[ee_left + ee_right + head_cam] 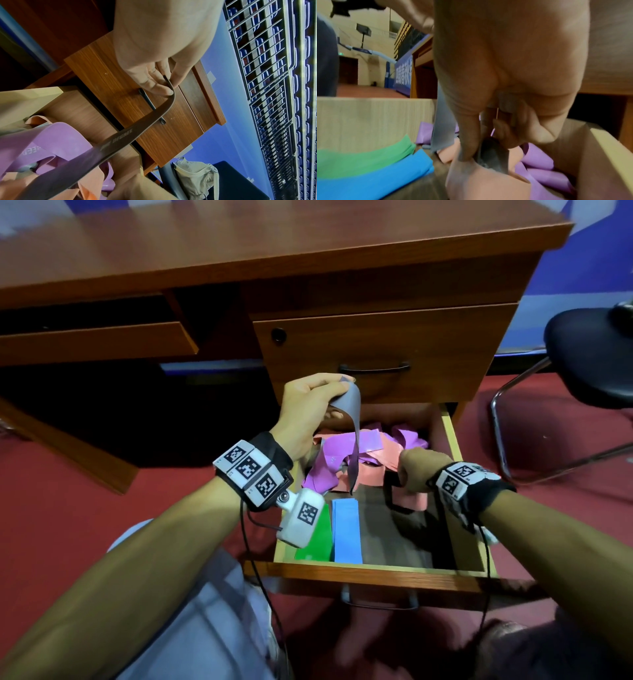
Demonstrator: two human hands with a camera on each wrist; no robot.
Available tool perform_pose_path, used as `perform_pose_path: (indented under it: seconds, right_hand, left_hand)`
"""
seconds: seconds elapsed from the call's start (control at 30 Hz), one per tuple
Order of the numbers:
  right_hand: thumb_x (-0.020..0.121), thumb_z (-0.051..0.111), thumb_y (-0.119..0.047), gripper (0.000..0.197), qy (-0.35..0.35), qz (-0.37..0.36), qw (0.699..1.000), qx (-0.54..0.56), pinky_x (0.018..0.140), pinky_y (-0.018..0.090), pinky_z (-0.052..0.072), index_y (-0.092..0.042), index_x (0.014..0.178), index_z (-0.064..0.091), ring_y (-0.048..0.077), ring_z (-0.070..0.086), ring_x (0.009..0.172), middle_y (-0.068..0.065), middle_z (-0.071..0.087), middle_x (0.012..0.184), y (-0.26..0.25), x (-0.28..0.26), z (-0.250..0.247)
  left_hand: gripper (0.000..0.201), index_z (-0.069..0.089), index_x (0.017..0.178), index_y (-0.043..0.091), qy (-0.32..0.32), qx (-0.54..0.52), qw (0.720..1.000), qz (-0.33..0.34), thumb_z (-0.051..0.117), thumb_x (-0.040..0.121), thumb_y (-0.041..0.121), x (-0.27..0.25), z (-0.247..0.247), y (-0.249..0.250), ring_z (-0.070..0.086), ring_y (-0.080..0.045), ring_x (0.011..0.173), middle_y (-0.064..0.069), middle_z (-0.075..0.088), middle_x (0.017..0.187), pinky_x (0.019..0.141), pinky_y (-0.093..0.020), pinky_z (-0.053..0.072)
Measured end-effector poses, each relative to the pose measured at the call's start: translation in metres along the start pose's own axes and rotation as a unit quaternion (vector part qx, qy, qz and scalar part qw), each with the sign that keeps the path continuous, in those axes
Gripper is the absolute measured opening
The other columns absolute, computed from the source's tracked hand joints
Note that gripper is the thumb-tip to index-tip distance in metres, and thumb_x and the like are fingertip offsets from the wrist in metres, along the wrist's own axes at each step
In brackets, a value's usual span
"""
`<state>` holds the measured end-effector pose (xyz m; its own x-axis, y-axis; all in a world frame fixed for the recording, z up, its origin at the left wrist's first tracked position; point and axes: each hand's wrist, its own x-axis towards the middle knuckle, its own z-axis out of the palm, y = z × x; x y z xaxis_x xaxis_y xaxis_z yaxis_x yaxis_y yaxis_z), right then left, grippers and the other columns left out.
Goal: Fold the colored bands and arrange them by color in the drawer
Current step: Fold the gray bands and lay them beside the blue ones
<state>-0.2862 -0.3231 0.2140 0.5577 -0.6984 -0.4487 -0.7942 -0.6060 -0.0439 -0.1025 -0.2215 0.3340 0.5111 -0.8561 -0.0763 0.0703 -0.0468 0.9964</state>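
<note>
My left hand (pixel 337 386) is raised above the open drawer (pixel 376 571) and pinches the top end of a grey band (pixel 352 412). The band hangs down into the pile below, and in the left wrist view the grey band (pixel 137 129) runs from the fingertips (pixel 164 90) toward the camera. My right hand (pixel 409 472) is curled low in the drawer and grips a dark band (pixel 390 498), also seen as a dark band (pixel 493 155) between its fingers. Tangled purple bands (pixel 346 446) and pink bands (pixel 373 474) lie at the back. A folded green band (pixel 317 541) and a folded blue band (pixel 347 530) lie side by side at the front left.
A closed upper drawer with a black handle (pixel 374 368) sits just behind my left hand. The wooden desk (pixel 274 244) stretches above. A black chair (pixel 589 361) with a metal frame stands to the right on red carpet. The drawer's front right floor (pixel 404 546) is bare wood.
</note>
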Motion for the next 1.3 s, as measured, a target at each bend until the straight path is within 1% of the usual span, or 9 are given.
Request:
perform_pose_path:
  seconds: [0.1,0.27,0.4,0.67,0.77,1.0,1.17,1.23,1.3]
  right_hand:
    - [0.074,0.083,-0.027,0.012,0.023,-0.045,0.991,0.124,0.073,0.026,0.055,-0.019,0.083,0.079,0.014,0.067,0.075,-0.001,0.076,0.084,0.007,-0.001,-0.021]
    - [0.079,0.082,-0.038,0.022,0.119,-0.069,0.890,0.434,0.058,0.018,0.048,-0.016,0.078,0.080,0.001,0.056,0.061,-0.008,0.071,0.069,0.020,-0.007,-0.049]
    - [0.085,0.077,-0.037,0.030,0.156,-0.062,0.870,0.464,0.052,0.014,0.037,-0.011,0.072,0.076,-0.003,0.046,0.047,-0.013,0.060,0.054,0.025,-0.006,-0.050]
    - [0.092,0.064,-0.036,0.023,0.386,0.060,0.848,0.358,0.072,0.034,0.051,-0.018,0.080,0.073,0.028,0.065,0.080,0.010,0.071,0.080,0.034,-0.004,-0.053]
    - [0.097,0.059,-0.032,0.027,0.338,0.067,0.856,0.385,0.071,0.030,0.046,-0.014,0.080,0.071,0.027,0.063,0.080,0.013,0.070,0.081,0.032,0.002,-0.050]
    - [0.101,0.053,-0.037,0.048,0.128,0.136,0.886,0.424,0.049,0.024,0.039,-0.007,0.064,0.055,0.023,0.049,0.049,0.011,0.054,0.062,0.017,0.005,-0.032]
    - [0.103,0.041,-0.039,0.041,0.038,0.194,0.878,0.435,0.051,0.026,0.039,-0.003,0.091,0.058,0.024,0.051,0.056,0.012,0.057,0.075,0.013,0.002,-0.018]
    - [0.102,0.044,-0.038,0.043,0.012,0.203,0.840,0.502,0.056,0.030,0.050,0.001,0.090,0.058,0.025,0.052,0.055,0.014,0.054,0.070,0.009,0.003,-0.012]
    - [0.098,0.049,-0.035,0.038,0.000,0.192,0.858,0.476,0.069,0.042,0.060,0.000,0.091,0.061,0.030,0.062,0.064,0.018,0.062,0.076,0.010,0.007,-0.003]
  left_hand:
    - [0.013,0.080,0.096,0.006,0.002,0.003,1.000,0.001,0.068,0.090,0.006,0.000,0.002,0.001,0.066,-0.017,0.074,-0.007,0.076,0.091,0.060,-0.026,0.052]
    - [0.014,0.079,0.099,0.004,0.015,-0.003,1.000,-0.003,0.068,0.090,0.005,0.000,0.007,0.003,0.067,-0.013,0.072,-0.009,0.076,0.093,0.057,-0.022,0.052]
    - [0.013,0.080,0.097,0.007,0.021,0.011,1.000,-0.004,0.069,0.090,0.007,0.000,0.009,0.000,0.068,-0.010,0.071,-0.009,0.078,0.099,0.054,-0.021,0.050]
    - [0.012,0.081,0.093,0.012,0.025,0.032,0.999,-0.010,0.069,0.090,0.009,0.000,0.011,-0.004,0.064,-0.014,0.063,-0.005,0.074,0.082,0.054,-0.024,0.051]
    - [0.012,0.081,0.094,0.011,0.025,0.036,0.999,-0.011,0.069,0.090,0.009,-0.001,0.012,-0.006,0.065,-0.014,0.065,-0.005,0.074,0.082,0.056,-0.025,0.052]
    - [0.013,0.081,0.092,0.012,0.029,0.052,0.998,-0.012,0.068,0.091,0.008,-0.001,0.014,-0.009,0.067,-0.010,0.067,-0.004,0.075,0.087,0.055,-0.023,0.053]
    - [0.014,0.080,0.091,0.013,0.029,0.059,0.998,-0.015,0.067,0.092,0.007,-0.001,0.014,-0.012,0.065,-0.009,0.062,-0.004,0.074,0.088,0.051,-0.018,0.049]
    - [0.015,0.080,0.089,0.014,0.029,0.060,0.998,-0.017,0.067,0.091,0.007,-0.001,0.013,-0.013,0.065,-0.007,0.060,-0.003,0.074,0.088,0.051,-0.018,0.050]
    - [0.015,0.080,0.089,0.014,0.031,0.061,0.998,-0.015,0.067,0.091,0.007,0.000,0.013,-0.014,0.066,-0.007,0.060,-0.004,0.074,0.088,0.051,-0.018,0.050]
